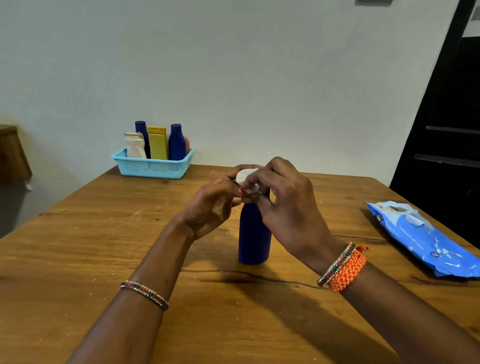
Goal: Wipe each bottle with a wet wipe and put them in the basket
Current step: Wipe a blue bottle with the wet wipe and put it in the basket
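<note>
A dark blue plastic bottle [255, 235] with a narrowed neck stands upright on the scratched wooden tabletop [90, 257], and it serves as the landmark here. Directly above it, at its cap, both hands meet around a small crumpled white wet wipe [247, 178]. The left hand [212, 208] comes in from the bottle's left with its fingers [239, 191] pinched on the wipe, and the right hand [287, 209] arches over the bottle's top from the right, its fingers curled onto the same wipe and the neck beneath; whether the right hand truly grips the neck or only presses the wipe against it is hidden. Far behind the bottle and to its left, at the tabletop's back edge, sits a light blue perforated plastic basket [153, 167] already carrying several upright bottles: two dark blue, one yellow, one white, with something pink behind. To the bottle's right lies a flat blue soft pack of wet wipes [430, 244]. Judging by this, the wiping of the last loose bottle is under way at its top. The bottle looks stiff, smooth and fairly light, likely slick once damp, and being tall on a small base it could tip under sideways rubbing. A firm hold around the wide lower body would steady it best.
</note>
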